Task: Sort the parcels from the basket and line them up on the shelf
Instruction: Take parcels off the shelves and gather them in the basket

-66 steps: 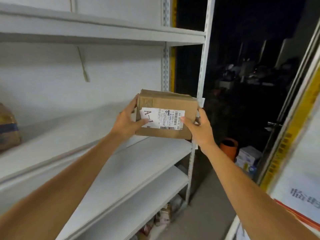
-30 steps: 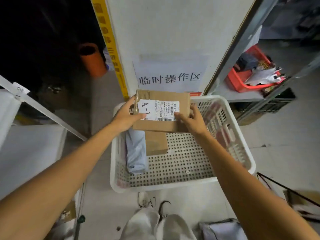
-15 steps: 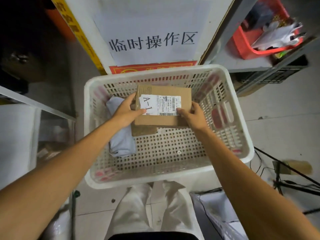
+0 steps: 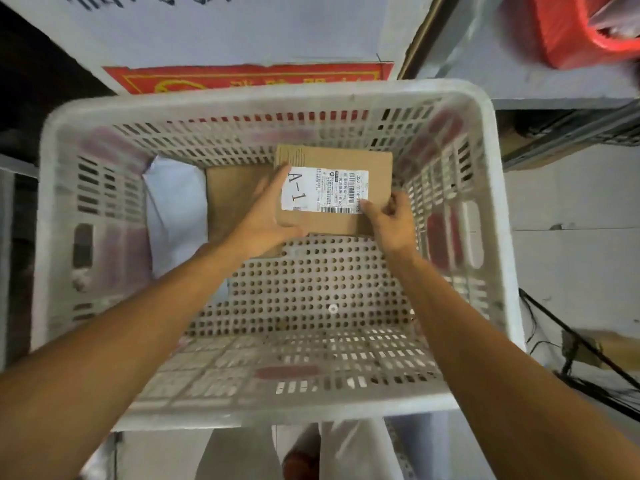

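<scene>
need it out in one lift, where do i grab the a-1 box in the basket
Take the A-1 box by its two short ends, from above. It is flat, label up, close to the far wall of the basket, so only the ends and near edge are open. The left hand grips the left end, the right hand the near right corner.

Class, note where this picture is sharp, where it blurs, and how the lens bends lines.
Head view: the A-1 label reads sharply; the red bin at top right smears; the basket rim bows from wide-angle distortion; the upper left is dark.
</scene>
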Tool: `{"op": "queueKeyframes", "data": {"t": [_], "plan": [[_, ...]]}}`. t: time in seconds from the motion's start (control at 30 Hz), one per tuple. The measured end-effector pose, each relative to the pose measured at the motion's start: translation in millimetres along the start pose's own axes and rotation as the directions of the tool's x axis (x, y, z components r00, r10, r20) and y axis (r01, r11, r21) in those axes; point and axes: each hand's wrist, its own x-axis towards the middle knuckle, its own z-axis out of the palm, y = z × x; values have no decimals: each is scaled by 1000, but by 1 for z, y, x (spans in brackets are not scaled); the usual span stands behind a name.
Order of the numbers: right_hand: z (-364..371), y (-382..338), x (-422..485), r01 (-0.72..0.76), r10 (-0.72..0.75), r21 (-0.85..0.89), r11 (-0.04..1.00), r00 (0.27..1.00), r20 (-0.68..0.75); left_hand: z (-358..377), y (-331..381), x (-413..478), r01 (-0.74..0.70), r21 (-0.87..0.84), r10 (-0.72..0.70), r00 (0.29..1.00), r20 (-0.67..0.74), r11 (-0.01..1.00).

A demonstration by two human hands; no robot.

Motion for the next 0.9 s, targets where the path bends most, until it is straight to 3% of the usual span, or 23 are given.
{"op": "queueKeyframes", "data": {"t": [0.07, 0.27, 0.53, 0.6, 0.67, 0.77, 0.9], "plan": [[5, 9, 18, -6, 7, -28, 1000, 1000, 12, 8, -12, 13, 18, 156, -10, 999, -52, 988], [18, 38, 60, -45, 42, -85, 995, 999, -34, 23, -39, 39, 45, 327, -26, 998, -63, 944], [21, 52, 63, -3, -4, -34, 999, 979, -204, 44, -44, 44, 65, 359, -37, 996, -85, 931], [28, 55, 65, -2, -9, -57, 998, 983, -182, 45, -50, 50, 92, 340, -64, 994, -93, 936], [40, 57, 71, 2, -18, -130, 992, 993, -119, 41, -60, 57, 143, 471, -110, 989, -98, 870], [60, 63, 80, 38, -52, -265, 963, 998, -45, 31, -76, 60, 155, 708, -93, 988, -126, 689], [64, 75, 86, 58, -79, -320, 946, 996, -52, 25, -86, 60, 123, 683, -85, 992, -88, 720]]}}
